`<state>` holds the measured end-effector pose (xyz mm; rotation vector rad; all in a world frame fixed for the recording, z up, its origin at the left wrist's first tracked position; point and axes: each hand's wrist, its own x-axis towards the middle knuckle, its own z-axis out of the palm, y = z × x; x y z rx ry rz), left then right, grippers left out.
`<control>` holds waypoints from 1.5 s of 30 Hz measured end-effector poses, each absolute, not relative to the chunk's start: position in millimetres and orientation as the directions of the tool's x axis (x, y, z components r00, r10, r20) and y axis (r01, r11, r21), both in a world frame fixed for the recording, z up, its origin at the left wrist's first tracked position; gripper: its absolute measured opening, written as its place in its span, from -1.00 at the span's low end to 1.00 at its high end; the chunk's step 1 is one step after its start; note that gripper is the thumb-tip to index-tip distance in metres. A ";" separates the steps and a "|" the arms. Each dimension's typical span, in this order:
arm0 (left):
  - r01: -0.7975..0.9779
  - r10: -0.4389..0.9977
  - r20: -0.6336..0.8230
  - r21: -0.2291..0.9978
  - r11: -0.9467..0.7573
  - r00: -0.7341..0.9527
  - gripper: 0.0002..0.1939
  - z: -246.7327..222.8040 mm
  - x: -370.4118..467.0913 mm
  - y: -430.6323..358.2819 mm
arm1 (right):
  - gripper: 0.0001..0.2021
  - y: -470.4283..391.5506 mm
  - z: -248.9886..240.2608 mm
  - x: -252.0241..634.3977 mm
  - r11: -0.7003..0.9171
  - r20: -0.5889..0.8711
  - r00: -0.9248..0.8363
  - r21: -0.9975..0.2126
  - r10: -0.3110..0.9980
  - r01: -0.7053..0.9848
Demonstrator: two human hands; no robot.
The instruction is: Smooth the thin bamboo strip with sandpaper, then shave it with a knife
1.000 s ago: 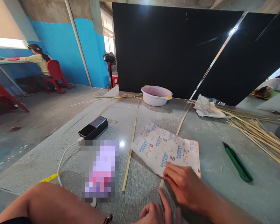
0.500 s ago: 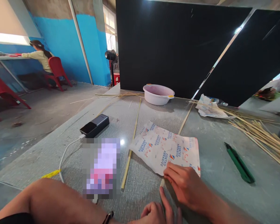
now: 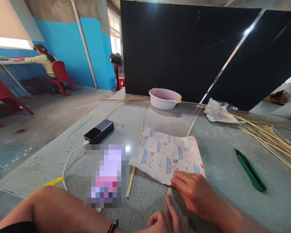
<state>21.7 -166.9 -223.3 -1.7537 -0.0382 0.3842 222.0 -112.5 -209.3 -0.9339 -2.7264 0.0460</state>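
Observation:
A sheet of sandpaper (image 3: 160, 155), printed side up with "COATED ABRASIVE", lies across two thin bamboo strips. My right hand (image 3: 192, 191) pinches its near edge, over the right-hand strip (image 3: 193, 122). Just below, at the bottom edge, my left hand (image 3: 163, 221) has its index finger stretched onto the near end of that same strip, its other fingers curled. The left-hand strip (image 3: 131, 183) runs under the sheet's left side, untouched.
A green cutter (image 3: 251, 171) lies at the right, near a pile of bamboo strips (image 3: 271, 132) and crumpled paper (image 3: 218, 111). Left are a blurred phone (image 3: 109, 174) and a cabled power bank (image 3: 99, 131). A basin (image 3: 165, 98) stands behind. A person (image 3: 45, 60) sits far left.
The sandpaper has turned and shifted left and slightly toward me, with my right hand still on its near edge. My left hand has hardly moved.

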 end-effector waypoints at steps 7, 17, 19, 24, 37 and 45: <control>-0.206 0.277 -0.196 -0.978 0.010 0.941 -0.44 -230.9 14.3 -169.3 | -0.75 -100.6 -212.4 229.2 0.766 0.211 -0.739 -0.250 0.640 0.592; -0.802 0.802 -0.138 -0.268 0.534 0.581 -0.55 -297.2 31.2 -174.9 | -0.75 -93.3 -211.3 229.1 0.690 0.179 -0.678 -0.355 0.712 0.631; -0.820 0.821 -0.121 -0.234 0.522 0.557 -0.56 -298.8 30.3 -174.5 | -0.75 -89.5 -210.4 230.5 0.652 0.187 -0.633 -0.360 0.751 0.667; -0.789 0.788 -0.040 -0.049 0.613 0.614 -0.60 -292.8 21.3 -169.1 | -0.74 -87.9 -210.3 233.7 0.670 0.154 -0.673 -0.390 0.723 0.631; -0.324 0.316 -0.257 -0.928 0.184 0.913 -0.45 -264.0 16.6 -173.6 | -0.74 -76.8 -212.6 237.7 0.616 0.202 -0.590 -0.399 0.782 0.680; -0.170 0.215 -0.227 -0.952 -0.253 0.950 -0.47 -246.8 23.2 -166.1 | -0.74 -88.2 -216.4 233.1 0.651 0.138 -0.664 -0.416 0.735 0.635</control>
